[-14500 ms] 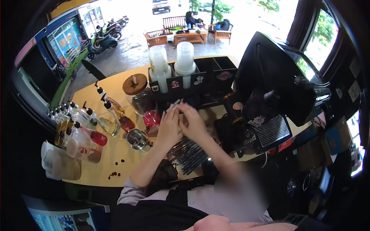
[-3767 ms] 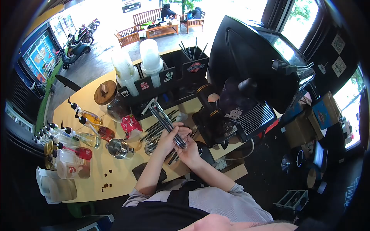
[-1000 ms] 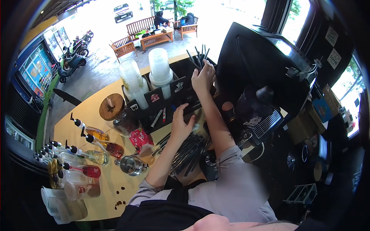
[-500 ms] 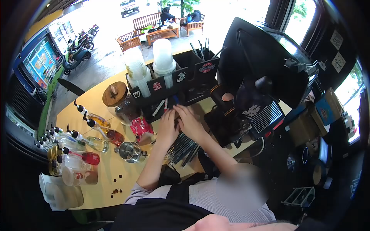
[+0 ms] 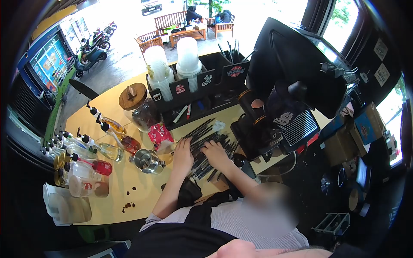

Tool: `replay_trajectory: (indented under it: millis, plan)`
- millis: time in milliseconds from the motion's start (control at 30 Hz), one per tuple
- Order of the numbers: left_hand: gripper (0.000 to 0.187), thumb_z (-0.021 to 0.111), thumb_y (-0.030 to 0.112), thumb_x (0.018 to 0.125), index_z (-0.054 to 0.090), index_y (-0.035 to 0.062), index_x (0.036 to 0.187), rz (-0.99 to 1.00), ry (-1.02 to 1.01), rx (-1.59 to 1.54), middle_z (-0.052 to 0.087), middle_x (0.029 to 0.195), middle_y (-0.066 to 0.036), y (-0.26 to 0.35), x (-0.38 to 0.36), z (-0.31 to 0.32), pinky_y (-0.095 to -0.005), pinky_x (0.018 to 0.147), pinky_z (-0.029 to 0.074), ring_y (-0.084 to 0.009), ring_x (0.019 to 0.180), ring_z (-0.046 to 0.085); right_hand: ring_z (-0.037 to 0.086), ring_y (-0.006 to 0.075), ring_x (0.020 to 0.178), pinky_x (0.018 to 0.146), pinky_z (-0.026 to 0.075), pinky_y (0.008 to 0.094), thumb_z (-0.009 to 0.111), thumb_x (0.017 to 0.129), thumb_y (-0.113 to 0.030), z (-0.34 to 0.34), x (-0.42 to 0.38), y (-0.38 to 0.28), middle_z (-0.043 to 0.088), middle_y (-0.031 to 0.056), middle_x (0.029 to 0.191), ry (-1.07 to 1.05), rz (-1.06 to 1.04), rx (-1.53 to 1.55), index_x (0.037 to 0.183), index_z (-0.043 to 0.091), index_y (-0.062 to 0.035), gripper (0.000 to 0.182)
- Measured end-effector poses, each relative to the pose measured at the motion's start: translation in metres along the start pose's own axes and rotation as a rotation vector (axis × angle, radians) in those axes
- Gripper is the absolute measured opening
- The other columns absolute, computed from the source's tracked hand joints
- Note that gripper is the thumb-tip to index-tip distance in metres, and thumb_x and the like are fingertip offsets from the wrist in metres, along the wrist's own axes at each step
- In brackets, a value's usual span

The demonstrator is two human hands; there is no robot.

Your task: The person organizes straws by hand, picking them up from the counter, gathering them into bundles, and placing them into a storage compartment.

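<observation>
A loose pile of thin black sticks, possibly wrapped straws, lies spread on the wooden counter. On its left edge rests my left hand, fingers apart and pointing forward. My right hand lies on the middle of the pile with its fingers spread and slightly bent. Neither hand is closed round a stick. A crumpled clear wrapper sits at the far end of the pile. Left of my left hand are a pink packet and a steel pitcher.
Pump bottles and white tubs stand on the left. Behind the pile is a black organizer with plastic cups. A lidded jar stands beside it. A black coffee machine is on the right. Two people sit outside.
Both hands have moved back from near the organizer toward my body and separated, onto the sticks. More of the pile and the wrapper now show. The view has shifted slightly.
</observation>
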State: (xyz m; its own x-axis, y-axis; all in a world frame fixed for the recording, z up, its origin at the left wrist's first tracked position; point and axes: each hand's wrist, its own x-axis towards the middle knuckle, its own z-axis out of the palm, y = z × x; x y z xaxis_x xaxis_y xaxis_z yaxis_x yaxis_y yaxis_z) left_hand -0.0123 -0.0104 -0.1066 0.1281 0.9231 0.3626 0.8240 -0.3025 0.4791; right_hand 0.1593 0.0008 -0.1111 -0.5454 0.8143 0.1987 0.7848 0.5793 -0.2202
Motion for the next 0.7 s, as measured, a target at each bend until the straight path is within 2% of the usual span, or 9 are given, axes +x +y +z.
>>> replay_trajectory:
  millis: [67, 200, 300, 367, 400, 433, 467, 567, 700]
  plan:
    - [0.05, 0.048, -0.007, 0.076, 0.048, -0.0008, 0.126, 0.004, 0.012, 0.0, 0.054, 0.12, -0.021, 0.003, 0.002, -0.001, -0.0456, 0.105, 0.037, -0.0387, 0.122, 0.046, 0.053, 0.0224, 0.104, 0.087, 0.042, 0.0373, 0.055, 0.077, -0.004, 0.001, 0.0, 0.0, 0.058, 0.0045, 0.106, -0.018, -0.016, -0.099, 0.103, 0.067, -0.0106, 0.029]
    - [0.047, 0.046, -0.007, 0.078, 0.05, 0.0008, 0.125, -0.01, 0.072, -0.054, 0.055, 0.121, -0.021, 0.01, 0.006, -0.007, -0.0458, 0.105, 0.036, -0.0391, 0.123, 0.046, 0.054, 0.0212, 0.102, 0.087, 0.042, 0.0384, 0.054, 0.078, -0.005, -0.006, 0.002, 0.004, 0.06, 0.0032, 0.101, -0.023, -0.047, -0.095, 0.102, 0.067, -0.0109, 0.028]
    - [0.042, 0.046, -0.004, 0.083, 0.051, 0.0022, 0.123, -0.03, 0.117, -0.163, 0.055, 0.12, -0.021, 0.007, 0.011, -0.007, -0.0456, 0.105, 0.036, -0.0394, 0.123, 0.046, 0.056, 0.0197, 0.104, 0.089, 0.041, 0.042, 0.054, 0.079, -0.007, -0.012, 0.001, 0.005, 0.062, 0.0021, 0.1, -0.038, -0.007, -0.075, 0.102, 0.065, -0.0112, 0.026]
    - [0.038, 0.046, -0.002, 0.085, 0.053, 0.0028, 0.122, -0.042, 0.139, -0.235, 0.056, 0.121, -0.021, 0.001, 0.015, -0.009, -0.0452, 0.105, 0.036, -0.0395, 0.123, 0.046, 0.055, 0.0183, 0.114, 0.1, 0.035, 0.0524, 0.053, 0.082, -0.008, -0.014, 0.001, 0.002, 0.064, 0.0016, 0.105, -0.011, 0.025, -0.052, 0.103, 0.064, -0.0114, 0.024]
    - [0.034, 0.047, 0.002, 0.087, 0.054, 0.003, 0.121, -0.099, 0.146, -0.301, 0.056, 0.121, -0.022, -0.002, 0.017, -0.011, -0.0441, 0.105, 0.036, -0.0391, 0.123, 0.046, 0.055, 0.0183, 0.114, 0.1, 0.035, 0.0524, 0.053, 0.082, -0.008, -0.018, 0.001, 0.001, 0.064, 0.0016, 0.105, -0.01, 0.026, -0.054, 0.103, 0.064, -0.0114, 0.024]
    - [0.03, 0.049, 0.005, 0.089, 0.056, 0.0033, 0.119, -0.156, 0.152, -0.366, 0.056, 0.122, -0.022, -0.003, 0.019, -0.012, -0.0431, 0.104, 0.036, -0.0386, 0.123, 0.047, 0.054, 0.0185, 0.117, 0.104, 0.029, 0.0568, 0.051, 0.083, -0.007, -0.024, 0.0, -0.001, 0.063, 0.0012, 0.109, -0.014, 0.056, -0.044, 0.105, 0.063, -0.0117, 0.026]
    - [0.03, 0.049, 0.005, 0.089, 0.056, 0.0033, 0.119, -0.154, 0.152, -0.367, 0.056, 0.122, -0.022, -0.004, 0.019, -0.014, -0.0431, 0.104, 0.036, -0.0386, 0.123, 0.047, 0.052, 0.0188, 0.121, 0.109, 0.023, 0.0612, 0.05, 0.084, -0.005, -0.027, 0.0, -0.002, 0.063, 0.0008, 0.113, -0.019, 0.087, -0.033, 0.107, 0.062, -0.012, 0.027]
    - [0.027, 0.048, 0.015, 0.094, 0.059, 0.0041, 0.116, -0.159, 0.191, -0.44, 0.056, 0.125, -0.022, 0.0, 0.02, -0.019, -0.0413, 0.105, 0.034, -0.0361, 0.125, 0.047, 0.051, 0.0182, 0.125, 0.111, 0.014, 0.0637, 0.048, 0.084, -0.003, -0.03, 0.0, 0.004, 0.062, 0.0009, 0.12, 0.083, 0.043, 0.032, 0.112, 0.06, -0.0129, 0.032]
    - [0.041, 0.036, 0.031, 0.1, 0.059, 0.0014, 0.116, -0.121, 0.319, -0.64, 0.058, 0.125, -0.018, -0.002, 0.021, -0.015, -0.0398, 0.108, 0.03, -0.0314, 0.128, 0.045, 0.049, 0.0172, 0.125, 0.111, 0.016, 0.0641, 0.046, 0.085, -0.001, -0.033, 0.003, 0.01, 0.06, 0.002, 0.121, 0.089, 0.001, 0.08, 0.114, 0.058, -0.0126, 0.034]
